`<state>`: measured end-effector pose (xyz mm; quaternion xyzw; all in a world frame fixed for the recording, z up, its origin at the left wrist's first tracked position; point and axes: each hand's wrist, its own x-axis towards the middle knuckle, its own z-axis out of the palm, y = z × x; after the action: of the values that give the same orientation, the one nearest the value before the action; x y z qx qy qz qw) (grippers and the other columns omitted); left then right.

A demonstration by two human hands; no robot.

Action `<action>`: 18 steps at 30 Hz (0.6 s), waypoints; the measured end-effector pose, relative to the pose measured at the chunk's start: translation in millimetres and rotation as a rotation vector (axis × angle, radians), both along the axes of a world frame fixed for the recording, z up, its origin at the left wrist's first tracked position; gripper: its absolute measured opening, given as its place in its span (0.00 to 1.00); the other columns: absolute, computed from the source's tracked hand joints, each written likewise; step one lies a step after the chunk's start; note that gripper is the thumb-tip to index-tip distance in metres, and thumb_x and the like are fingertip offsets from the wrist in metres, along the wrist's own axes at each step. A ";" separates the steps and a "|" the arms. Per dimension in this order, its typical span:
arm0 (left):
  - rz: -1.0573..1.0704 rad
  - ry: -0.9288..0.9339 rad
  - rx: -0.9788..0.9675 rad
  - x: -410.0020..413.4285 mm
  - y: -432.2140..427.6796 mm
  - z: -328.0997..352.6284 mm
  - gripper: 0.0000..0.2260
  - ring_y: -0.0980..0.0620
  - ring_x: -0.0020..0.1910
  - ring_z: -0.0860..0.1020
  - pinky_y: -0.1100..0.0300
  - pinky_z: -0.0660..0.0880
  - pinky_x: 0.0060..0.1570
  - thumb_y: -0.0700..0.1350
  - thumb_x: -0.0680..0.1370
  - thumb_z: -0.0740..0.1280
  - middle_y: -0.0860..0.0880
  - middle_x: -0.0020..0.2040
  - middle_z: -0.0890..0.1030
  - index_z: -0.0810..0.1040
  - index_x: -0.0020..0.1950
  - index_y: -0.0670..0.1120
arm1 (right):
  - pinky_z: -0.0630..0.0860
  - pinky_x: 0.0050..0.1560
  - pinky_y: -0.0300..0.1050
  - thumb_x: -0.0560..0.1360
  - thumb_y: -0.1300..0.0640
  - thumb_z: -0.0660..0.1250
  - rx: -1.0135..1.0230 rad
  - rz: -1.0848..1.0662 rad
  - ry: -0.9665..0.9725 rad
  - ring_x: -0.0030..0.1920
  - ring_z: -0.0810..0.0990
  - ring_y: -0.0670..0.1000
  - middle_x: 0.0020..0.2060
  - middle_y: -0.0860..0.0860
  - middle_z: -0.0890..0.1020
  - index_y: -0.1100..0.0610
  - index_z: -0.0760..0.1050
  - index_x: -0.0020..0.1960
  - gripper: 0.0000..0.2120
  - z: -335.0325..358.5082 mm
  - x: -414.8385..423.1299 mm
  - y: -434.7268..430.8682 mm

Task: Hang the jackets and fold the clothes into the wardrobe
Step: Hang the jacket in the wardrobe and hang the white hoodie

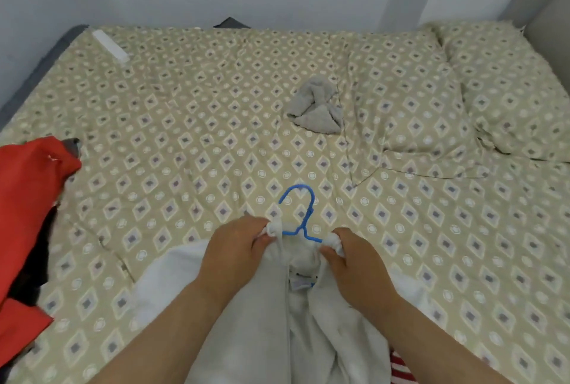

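Observation:
A white jacket (305,322) lies on the bed in front of me with a blue hanger (300,217) inside its neck; the hook sticks out past the collar. My left hand (237,248) grips the left side of the collar. My right hand (351,257) grips the right side of the collar over the hanger's arm. Most of the hanger is hidden under the fabric.
The bed (185,124) has a beige diamond-patterned sheet. A red garment over something dark (27,207) lies at the left edge. A small grey cloth (317,109) sits mid-bed, pillows (447,99) at the right, a white remote (111,45) far left. Red-striped fabric (401,365) peeks out bottom right.

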<state>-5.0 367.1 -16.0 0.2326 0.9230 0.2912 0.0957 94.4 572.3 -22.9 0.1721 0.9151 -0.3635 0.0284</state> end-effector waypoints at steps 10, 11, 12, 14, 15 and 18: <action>0.010 0.050 0.043 -118.3 53.4 -133.5 0.27 0.46 0.69 0.69 0.58 0.62 0.67 0.54 0.77 0.69 0.45 0.69 0.73 0.70 0.72 0.45 | 0.64 0.40 0.48 0.80 0.41 0.59 0.211 -0.179 -0.062 0.40 0.72 0.53 0.35 0.47 0.73 0.55 0.68 0.48 0.16 -140.8 -122.3 63.6; 0.003 0.088 0.020 -118.6 52.8 -145.7 0.28 0.44 0.71 0.67 0.55 0.59 0.70 0.56 0.77 0.67 0.44 0.72 0.71 0.69 0.73 0.44 | 0.65 0.41 0.48 0.80 0.41 0.58 0.229 -0.197 -0.080 0.41 0.72 0.54 0.36 0.48 0.74 0.55 0.68 0.48 0.17 -151.4 -134.2 71.2; -0.026 0.131 -0.040 -114.4 48.9 -158.8 0.29 0.42 0.72 0.65 0.52 0.58 0.71 0.59 0.77 0.63 0.43 0.73 0.69 0.69 0.73 0.44 | 0.65 0.42 0.49 0.80 0.40 0.58 0.249 -0.204 -0.105 0.42 0.72 0.55 0.37 0.49 0.75 0.55 0.68 0.48 0.18 -162.1 -144.4 76.6; -0.120 0.207 -0.224 -100.1 36.0 -190.6 0.32 0.41 0.74 0.63 0.49 0.54 0.73 0.63 0.77 0.54 0.42 0.75 0.66 0.67 0.75 0.45 | 0.65 0.42 0.49 0.80 0.39 0.57 0.293 -0.192 -0.155 0.43 0.72 0.56 0.41 0.52 0.76 0.55 0.69 0.51 0.19 -183.2 -157.3 79.6; -0.154 0.218 -0.303 -94.4 29.2 -204.2 0.33 0.41 0.76 0.61 0.48 0.52 0.74 0.63 0.77 0.51 0.42 0.76 0.64 0.64 0.77 0.46 | 0.66 0.41 0.49 0.80 0.38 0.56 0.331 -0.190 -0.169 0.42 0.72 0.56 0.41 0.52 0.76 0.55 0.69 0.52 0.19 -191.3 -160.0 78.2; -0.154 0.229 -0.346 -94.1 21.6 -227.4 0.32 0.43 0.77 0.60 0.48 0.50 0.76 0.62 0.78 0.51 0.43 0.78 0.62 0.59 0.79 0.48 | 0.67 0.38 0.49 0.81 0.38 0.55 0.473 -0.183 -0.129 0.39 0.72 0.57 0.39 0.53 0.75 0.56 0.69 0.50 0.20 -205.5 -159.9 73.4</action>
<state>-99.1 388.6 -243.5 0.3141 0.9436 0.0919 0.0504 -65.5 645.7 -228.4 0.2788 0.9516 -0.1288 0.0125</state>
